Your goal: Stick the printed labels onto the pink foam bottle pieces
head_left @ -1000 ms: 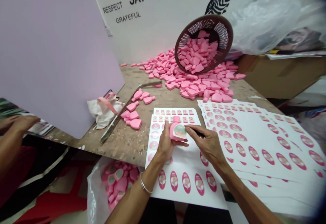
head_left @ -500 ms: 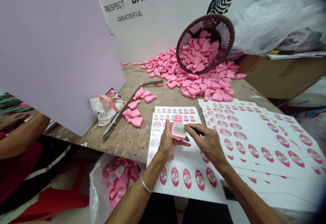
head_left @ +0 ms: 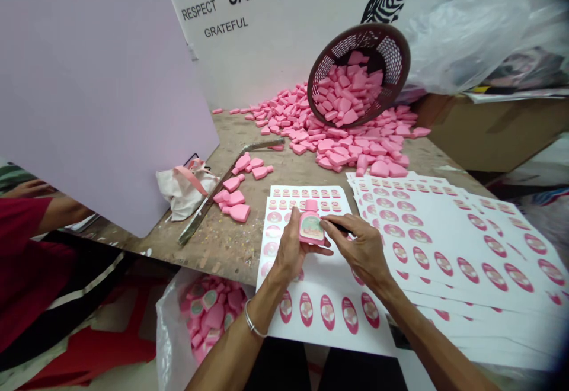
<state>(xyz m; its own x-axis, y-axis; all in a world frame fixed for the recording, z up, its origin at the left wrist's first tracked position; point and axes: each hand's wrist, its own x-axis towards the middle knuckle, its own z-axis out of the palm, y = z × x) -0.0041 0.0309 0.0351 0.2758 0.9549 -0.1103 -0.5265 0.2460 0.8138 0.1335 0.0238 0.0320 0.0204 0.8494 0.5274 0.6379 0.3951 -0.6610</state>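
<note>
You held the pink foam piece [head_left: 311, 207] firmly in your left hand [head_left: 293, 255] above the sticker sheet [head_left: 324, 275], while your right hand [head_left: 355, 246] pinched narrowly at the oval sticker [head_left: 311, 228] on its front.

The left hand [head_left: 291, 255] is curling upright at lower centre, the right hand [head_left: 360, 250] is angling in just beside it, its fingertips [head_left: 329, 222] pinching, and both forearms [head_left: 235, 349] are extending from the bottom edge.

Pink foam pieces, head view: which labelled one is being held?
The piece held upright in the left hand, with the right hand at its edge; the other labelled pieces lie heaped in the plastic bag.
</note>
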